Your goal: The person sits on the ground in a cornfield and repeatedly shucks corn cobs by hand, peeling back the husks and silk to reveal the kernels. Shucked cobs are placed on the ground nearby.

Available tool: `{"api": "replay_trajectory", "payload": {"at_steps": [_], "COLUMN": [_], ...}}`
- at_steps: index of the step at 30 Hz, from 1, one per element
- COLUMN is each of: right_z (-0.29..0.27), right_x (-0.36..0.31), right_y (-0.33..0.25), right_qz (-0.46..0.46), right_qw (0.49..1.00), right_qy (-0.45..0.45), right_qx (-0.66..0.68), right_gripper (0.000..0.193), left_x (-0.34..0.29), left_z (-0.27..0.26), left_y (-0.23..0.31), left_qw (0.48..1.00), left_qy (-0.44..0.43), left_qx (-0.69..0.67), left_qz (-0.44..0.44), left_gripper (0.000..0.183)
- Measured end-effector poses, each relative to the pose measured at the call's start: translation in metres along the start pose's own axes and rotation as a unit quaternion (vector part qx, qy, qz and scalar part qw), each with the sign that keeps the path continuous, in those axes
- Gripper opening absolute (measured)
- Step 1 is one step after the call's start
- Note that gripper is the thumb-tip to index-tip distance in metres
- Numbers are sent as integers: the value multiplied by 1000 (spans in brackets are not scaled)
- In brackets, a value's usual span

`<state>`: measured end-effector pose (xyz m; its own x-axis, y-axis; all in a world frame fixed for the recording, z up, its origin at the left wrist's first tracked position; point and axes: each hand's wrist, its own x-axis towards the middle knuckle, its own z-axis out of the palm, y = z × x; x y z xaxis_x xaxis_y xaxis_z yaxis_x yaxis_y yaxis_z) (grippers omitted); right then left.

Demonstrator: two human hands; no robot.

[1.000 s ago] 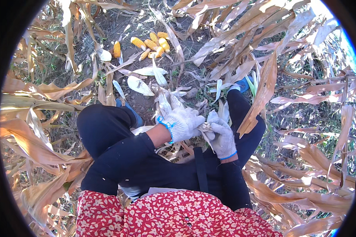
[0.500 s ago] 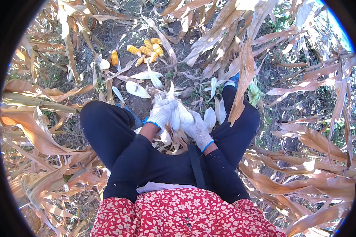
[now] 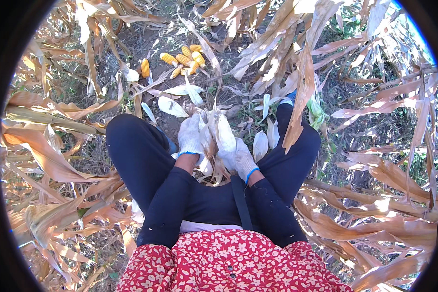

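Observation:
Between my knees, both hands wear white knit gloves with blue cuffs. A pale ear of corn in its husk (image 3: 225, 136) points away from me. My right hand (image 3: 240, 158) is closed around its lower right part. On the other side, my left hand (image 3: 191, 136) is closed at dry, brownish husk leaves (image 3: 208, 141) beside the ear; its fingertips are partly hidden. No yellow kernels show on this ear. Beyond my hands, several bare yellow corn cobs (image 3: 184, 59) lie in a loose heap, with one cob (image 3: 145, 68) apart on the left.
Loose pale husks (image 3: 172, 106) are scattered on the soil past my hands, and another husk (image 3: 260, 145) lies by my right leg. Dry corn stalks and leaves (image 3: 48, 151) crowd the left. On the right, a long brown leaf (image 3: 299, 107) hangs over my lower leg.
My left hand has shifted left and turned, its back now facing up beside the ear. Brown husk leaves show more between the hands. The whole view has moved slightly.

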<state>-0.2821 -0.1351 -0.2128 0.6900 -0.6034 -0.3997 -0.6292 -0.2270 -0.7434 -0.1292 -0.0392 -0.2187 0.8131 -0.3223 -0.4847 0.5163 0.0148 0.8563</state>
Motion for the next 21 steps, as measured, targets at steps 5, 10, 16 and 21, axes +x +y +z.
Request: {"api": "replay_trajectory", "payload": {"at_steps": [5,10,16,21], "right_z": [1,-6,-8,-7], "right_x": [-4,-11,-11,-10], "right_y": [-20,-16,-20,-29], "right_qz": [25,7,-16,-7], "right_qw": [1000,999,996,994], "right_qy": [-5,17,51,60], "right_qx": [13,-49,-66,-90], "right_gripper": [65,67,62,61], "left_x": [-12,-15,-1,0], "left_z": [0,2,-6,-10], "left_y": [-4,7,-8,-19], "left_qw": [952,927,904,912], "left_qy": [-232,-227,-207,-164], "left_qx": [199,298,373,367], "left_qz": [13,-5,40,84], "left_gripper": [43,33,22,16]}}
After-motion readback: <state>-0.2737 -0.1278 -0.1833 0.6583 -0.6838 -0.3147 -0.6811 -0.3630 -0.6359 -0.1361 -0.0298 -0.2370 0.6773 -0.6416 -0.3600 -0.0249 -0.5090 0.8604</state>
